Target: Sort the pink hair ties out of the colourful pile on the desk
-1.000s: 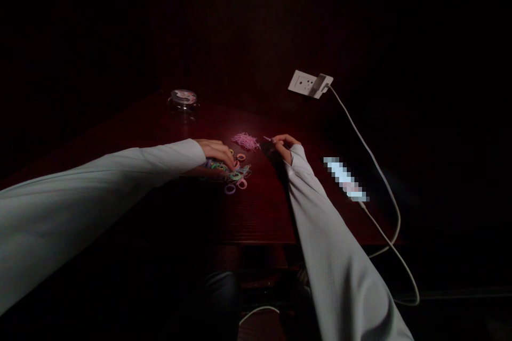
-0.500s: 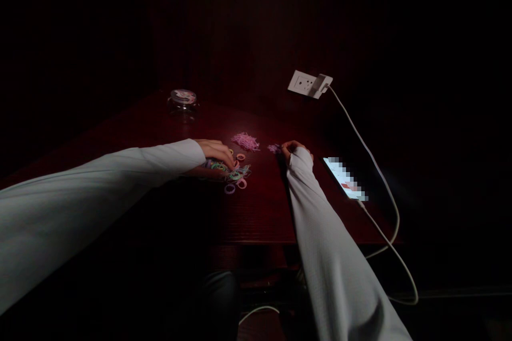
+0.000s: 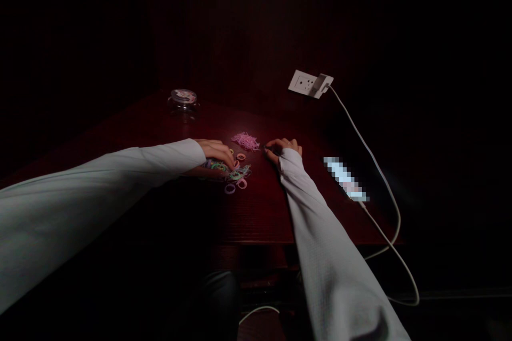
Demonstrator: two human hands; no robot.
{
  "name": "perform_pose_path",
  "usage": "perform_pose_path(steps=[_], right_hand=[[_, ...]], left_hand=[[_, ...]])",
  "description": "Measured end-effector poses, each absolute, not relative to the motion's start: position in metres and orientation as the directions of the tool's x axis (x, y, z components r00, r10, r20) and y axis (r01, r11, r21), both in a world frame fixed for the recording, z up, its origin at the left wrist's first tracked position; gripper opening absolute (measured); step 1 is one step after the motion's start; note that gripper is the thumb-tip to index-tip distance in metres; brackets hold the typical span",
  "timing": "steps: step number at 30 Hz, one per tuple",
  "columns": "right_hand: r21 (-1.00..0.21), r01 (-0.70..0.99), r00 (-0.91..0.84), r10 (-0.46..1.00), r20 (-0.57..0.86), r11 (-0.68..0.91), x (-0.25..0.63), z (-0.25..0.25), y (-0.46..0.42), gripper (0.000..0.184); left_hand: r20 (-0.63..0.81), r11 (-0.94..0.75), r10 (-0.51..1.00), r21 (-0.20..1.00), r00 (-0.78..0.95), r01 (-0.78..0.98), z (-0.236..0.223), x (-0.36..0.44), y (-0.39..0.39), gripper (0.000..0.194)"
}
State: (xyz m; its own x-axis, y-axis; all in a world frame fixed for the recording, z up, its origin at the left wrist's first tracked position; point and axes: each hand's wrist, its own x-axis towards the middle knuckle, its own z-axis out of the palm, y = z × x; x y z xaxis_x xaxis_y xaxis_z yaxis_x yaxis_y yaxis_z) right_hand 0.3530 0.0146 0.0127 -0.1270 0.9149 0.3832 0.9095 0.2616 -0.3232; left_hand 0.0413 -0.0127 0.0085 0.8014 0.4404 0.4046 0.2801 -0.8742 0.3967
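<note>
My left hand (image 3: 217, 153) rests over a mixed pile of colourful rubber bands and small hair ties (image 3: 239, 175), its fingers stretched out and slightly bent across the pile. Part of that pile is hidden beneath the palm. To the right, my right hand (image 3: 282, 150) lies on the table with thumb and forefinger brought close together. What sits between these fingertips, if anything, is too small and dark to make out. Just left of the fingertips is a heap of pink rubber bands (image 3: 245, 141). The small purple bunch is hidden by my right hand.
A clear jar with a printed lid (image 3: 183, 102) stands at the back left of the dark red table (image 3: 256, 218). A lit phone (image 3: 346, 179) lies at the right, its white cable (image 3: 376, 162) running to a charger in the wall socket (image 3: 305, 84). The surroundings are very dark.
My right hand has moved left, over the spot where the purple bunch showed, with its fingertips now near the pink heap. My left hand stays in place.
</note>
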Motion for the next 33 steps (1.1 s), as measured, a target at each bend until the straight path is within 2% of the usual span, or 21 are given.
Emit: perform_pose_path(steps=[4, 11, 19, 25, 30, 33], right_hand=[[-0.265, 0.927, -0.172, 0.928, 0.33, 0.265, 0.343, 0.012, 0.012, 0.016], [-0.289, 0.92, -0.167, 0.931, 0.324, 0.265, 0.34, 0.008, 0.015, 0.012], [-0.301, 0.907, -0.184, 0.921, 0.343, 0.294, 0.339, 0.009, 0.015, 0.015], [-0.454, 0.773, -0.241, 0.866, 0.437, 0.444, 0.33, 0.013, 0.012, 0.028], [-0.605, 0.571, -0.406, 0.832, 0.379, 0.555, 0.314, 0.009, 0.003, 0.03], [-0.673, 0.477, -0.487, 0.808, 0.332, 0.565, 0.309, 0.006, -0.001, 0.033]], left_hand=[[0.4, -0.874, 0.44, 0.396, 0.804, 0.282, 0.008, 0.042, -0.012, 0.033], [0.397, -0.881, 0.423, 0.392, 0.814, 0.267, 0.006, 0.041, -0.01, 0.043], [0.397, -0.883, 0.427, 0.379, 0.813, 0.278, 0.006, 0.041, -0.01, 0.042], [0.396, -0.882, 0.429, 0.378, 0.812, 0.281, 0.009, 0.042, -0.012, 0.041], [0.461, -0.894, 0.412, 0.37, 0.786, 0.251, 0.017, 0.04, -0.016, 0.038], [0.481, -0.885, 0.443, 0.369, 0.757, 0.283, 0.022, 0.037, -0.016, 0.039]])
